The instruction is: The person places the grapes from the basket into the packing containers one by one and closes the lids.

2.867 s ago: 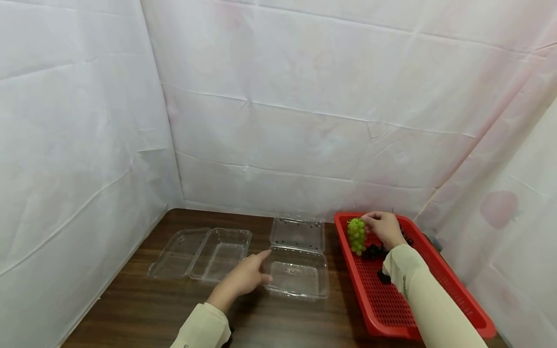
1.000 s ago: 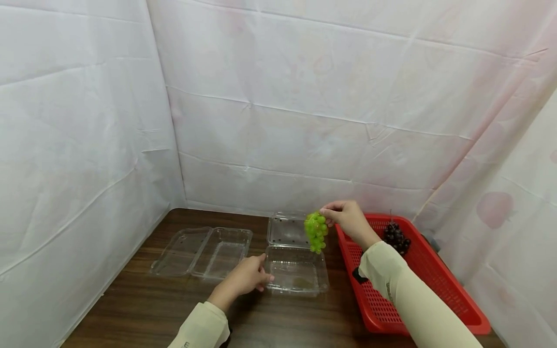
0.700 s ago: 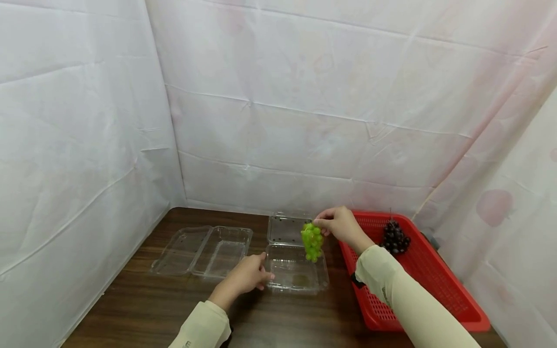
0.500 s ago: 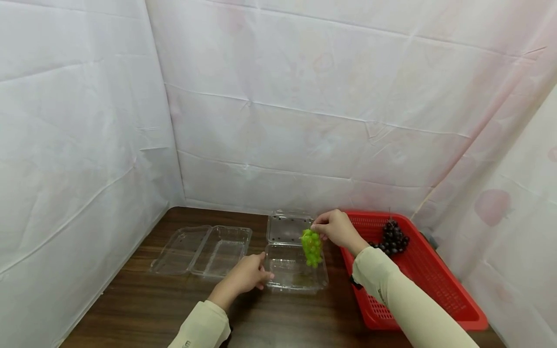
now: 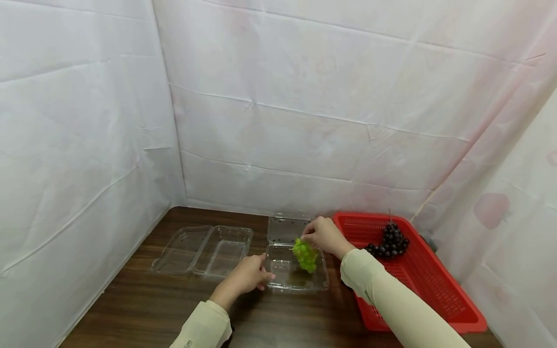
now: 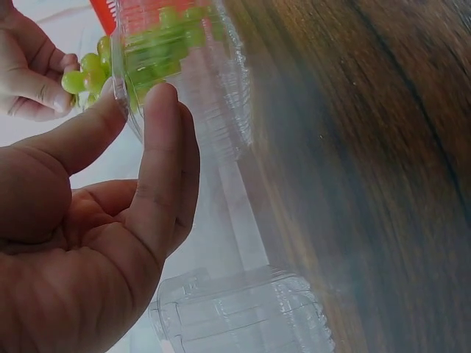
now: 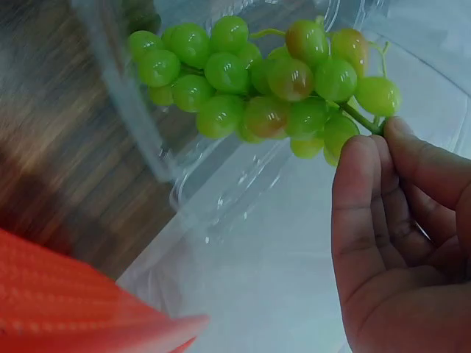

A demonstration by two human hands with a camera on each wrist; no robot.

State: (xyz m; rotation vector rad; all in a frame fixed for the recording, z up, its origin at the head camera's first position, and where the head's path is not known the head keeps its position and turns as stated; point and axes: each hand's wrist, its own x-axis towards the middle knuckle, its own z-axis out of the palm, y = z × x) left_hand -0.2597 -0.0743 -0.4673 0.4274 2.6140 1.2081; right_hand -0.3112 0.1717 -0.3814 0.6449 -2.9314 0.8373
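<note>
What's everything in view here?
Table: one, brown, beneath.
Left clamshell: one, clear, open, on the table.
Right clamshell: one, clear, open, beside it.
Perforated basket: one, red, at right.
Green grapes: one bunch, green, over right clamshell.
Dark grapes: bunch count unclear, blackish, in basket.
Unidentified item: count unclear, greyish, beyond basket.
Sheets: count unclear, pinkish white, around table.
Sleeves: two, cream, lower edge.
Left hand: one, on right clamshell's rim.
Right hand: one, pinching green grapes' stem.

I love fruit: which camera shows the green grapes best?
The right wrist view: the green grapes appear large, their stem visible. The head view shows them small; the left wrist view, partly through a clear container.
</note>
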